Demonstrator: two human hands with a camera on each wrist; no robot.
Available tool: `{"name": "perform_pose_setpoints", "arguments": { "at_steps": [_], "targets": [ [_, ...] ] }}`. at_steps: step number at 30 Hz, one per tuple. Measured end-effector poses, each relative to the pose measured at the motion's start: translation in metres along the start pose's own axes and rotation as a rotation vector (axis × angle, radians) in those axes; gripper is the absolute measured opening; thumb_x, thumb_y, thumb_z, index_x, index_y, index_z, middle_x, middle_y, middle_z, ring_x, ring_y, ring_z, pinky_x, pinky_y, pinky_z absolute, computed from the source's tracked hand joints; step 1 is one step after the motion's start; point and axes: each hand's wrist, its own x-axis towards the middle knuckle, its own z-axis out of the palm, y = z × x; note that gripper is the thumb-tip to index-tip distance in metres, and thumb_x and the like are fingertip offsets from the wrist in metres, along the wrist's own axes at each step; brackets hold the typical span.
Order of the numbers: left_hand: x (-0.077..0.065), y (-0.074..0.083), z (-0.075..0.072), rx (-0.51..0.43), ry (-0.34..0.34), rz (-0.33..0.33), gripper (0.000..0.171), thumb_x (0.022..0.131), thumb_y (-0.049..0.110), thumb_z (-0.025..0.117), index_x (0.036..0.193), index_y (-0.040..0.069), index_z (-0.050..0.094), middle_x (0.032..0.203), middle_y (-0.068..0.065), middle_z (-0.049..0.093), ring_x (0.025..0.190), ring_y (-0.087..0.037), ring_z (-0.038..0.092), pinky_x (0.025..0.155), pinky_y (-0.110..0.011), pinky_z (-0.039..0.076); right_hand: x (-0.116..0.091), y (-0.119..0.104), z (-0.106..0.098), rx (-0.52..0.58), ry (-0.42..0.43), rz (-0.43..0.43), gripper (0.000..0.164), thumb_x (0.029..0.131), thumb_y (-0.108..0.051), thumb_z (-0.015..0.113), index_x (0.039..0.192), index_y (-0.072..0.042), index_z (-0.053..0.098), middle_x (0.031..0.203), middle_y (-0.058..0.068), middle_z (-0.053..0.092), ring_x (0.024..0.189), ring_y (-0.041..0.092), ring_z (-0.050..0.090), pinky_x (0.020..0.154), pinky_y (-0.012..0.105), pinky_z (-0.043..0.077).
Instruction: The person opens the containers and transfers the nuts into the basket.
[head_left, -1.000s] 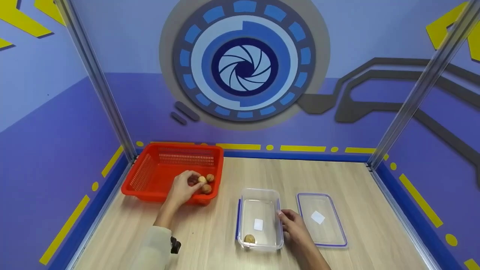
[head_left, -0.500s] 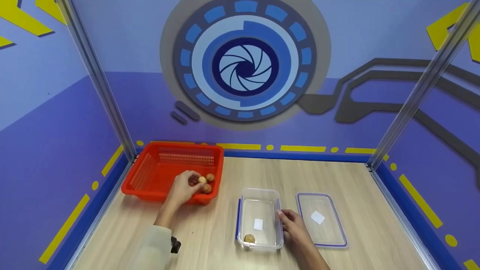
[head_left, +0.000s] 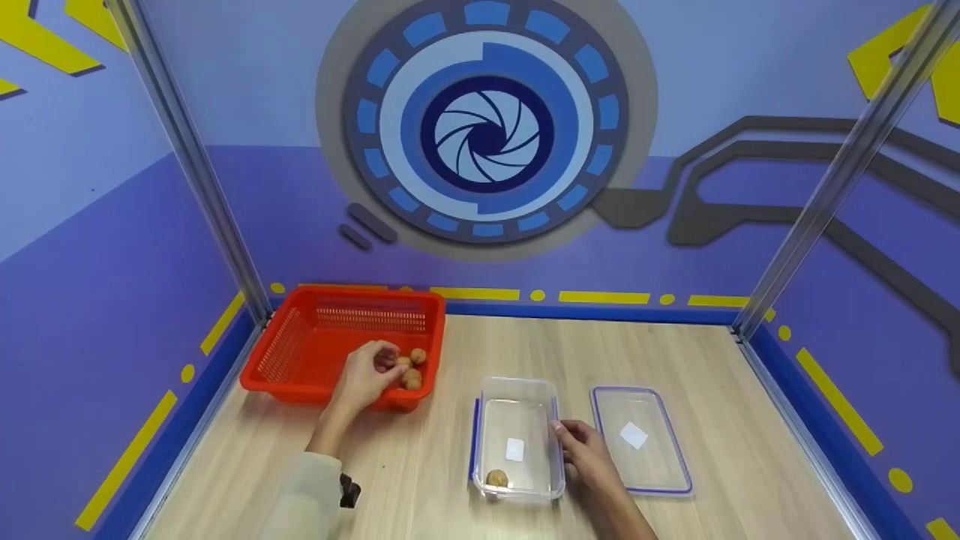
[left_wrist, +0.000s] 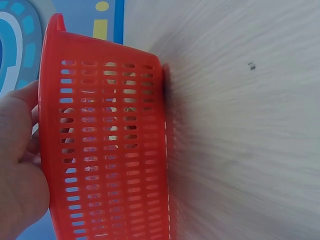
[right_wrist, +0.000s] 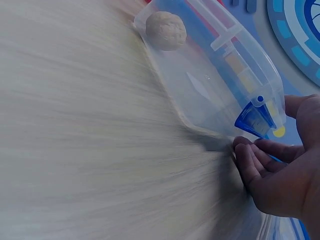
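My left hand (head_left: 371,373) reaches over the near rim of the red plastic basket (head_left: 262,379), fingers loosely bent beside several walnuts (head_left: 418,355). No walnut shows clearly between its fingertips. In the left wrist view, the basket wall hides most of those fingers. My right hand (head_left: 589,454) holds the right side of a clear food container (head_left: 556,397), thumb at the rim and fingers beside a blue clasp (right_wrist: 255,120). One walnut (head_left: 496,478) lies in the container's near left corner, also visible in the right wrist view.
To the right of the container, its clear lid (head_left: 656,472) with a blue-purple edge lies flat on the wooden table (head_left: 570,345). Printed walls and metal posts (head_left: 825,187) enclose the table at the back and sides.
The pale walnut at my left fingertips has dropped slightly and now sits among the other walnuts. My right hand and the container stay in place.
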Motion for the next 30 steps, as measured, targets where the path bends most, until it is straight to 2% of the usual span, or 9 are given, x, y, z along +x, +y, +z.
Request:
{"name": "perform_pose_setpoints", "arguments": {
  "at_steps": [5,8,11,16,20,23,29,30],
  "targets": [
    [0.0,0.009,-0.004,-0.002,-0.007,0.01,0.031,0.09,0.009,0.086,0.117,0.006,0.071,0.115,-0.017,0.072,0.103,-0.034,0.07,0.093,-0.052,0.059,0.0,0.0,0.001,0.006,0.0,0.006,0.047,0.108,-0.025,0.063,0.13,0.017,0.058,0.111,0.02,0.068,0.096,0.026,0.068,0.075,0.03,0.06],
    [-0.001,0.023,-0.005,0.003,-0.018,0.009,0.033,0.089,0.011,0.087,0.119,0.01,0.072,0.118,-0.013,0.071,0.107,-0.03,0.07,0.097,-0.052,0.058,0.001,0.001,0.001,-0.001,-0.005,0.012,0.048,0.108,-0.026,0.062,0.131,0.016,0.058,0.112,0.02,0.068,0.096,0.026,0.068,0.076,0.031,0.06],
    [-0.002,0.044,-0.002,0.001,-0.052,0.043,0.036,0.09,0.015,0.087,0.122,0.011,0.072,0.121,-0.008,0.07,0.109,-0.027,0.068,0.1,-0.051,0.057,0.001,0.0,0.001,-0.005,-0.003,0.019,0.047,0.109,-0.026,0.062,0.131,0.016,0.058,0.113,0.021,0.067,0.098,0.027,0.068,0.076,0.03,0.06],
    [-0.01,0.077,0.014,0.014,-0.148,0.179,0.042,0.089,0.021,0.088,0.126,0.009,0.071,0.121,-0.009,0.07,0.11,-0.03,0.068,0.1,-0.049,0.057,-0.006,-0.015,0.003,-0.003,0.002,0.03,0.042,0.109,-0.019,0.06,0.129,0.018,0.057,0.113,0.025,0.066,0.1,0.032,0.067,0.078,0.032,0.06],
    [-0.017,0.093,0.031,0.035,-0.221,0.271,0.045,0.087,0.021,0.09,0.126,0.006,0.071,0.121,-0.007,0.071,0.113,-0.03,0.069,0.098,-0.045,0.058,-0.008,-0.018,0.003,0.003,0.005,0.035,0.044,0.109,-0.02,0.06,0.13,0.018,0.057,0.114,0.024,0.067,0.1,0.031,0.068,0.08,0.033,0.059],
    [-0.024,0.099,0.042,0.048,-0.273,0.284,0.046,0.089,0.024,0.088,0.128,0.008,0.071,0.123,-0.005,0.071,0.114,-0.026,0.068,0.098,-0.041,0.058,-0.007,-0.013,0.003,0.017,0.01,0.038,0.045,0.109,-0.023,0.062,0.13,0.016,0.058,0.114,0.022,0.067,0.099,0.028,0.068,0.078,0.032,0.059],
    [-0.038,0.101,0.061,0.031,-0.351,0.315,0.043,0.09,0.027,0.087,0.127,0.011,0.072,0.123,-0.005,0.071,0.112,-0.022,0.067,0.099,-0.041,0.058,-0.004,-0.01,0.003,0.026,0.025,0.034,0.042,0.108,-0.02,0.063,0.127,0.017,0.059,0.114,0.027,0.066,0.099,0.03,0.067,0.075,0.031,0.059],
    [-0.039,0.101,0.063,0.024,-0.364,0.319,0.042,0.09,0.028,0.087,0.126,0.012,0.072,0.123,-0.005,0.07,0.112,-0.022,0.067,0.099,-0.041,0.058,0.0,-0.004,0.003,0.028,0.032,0.034,0.043,0.108,-0.021,0.063,0.127,0.017,0.059,0.114,0.026,0.066,0.098,0.029,0.066,0.074,0.03,0.059]
  ]
}}
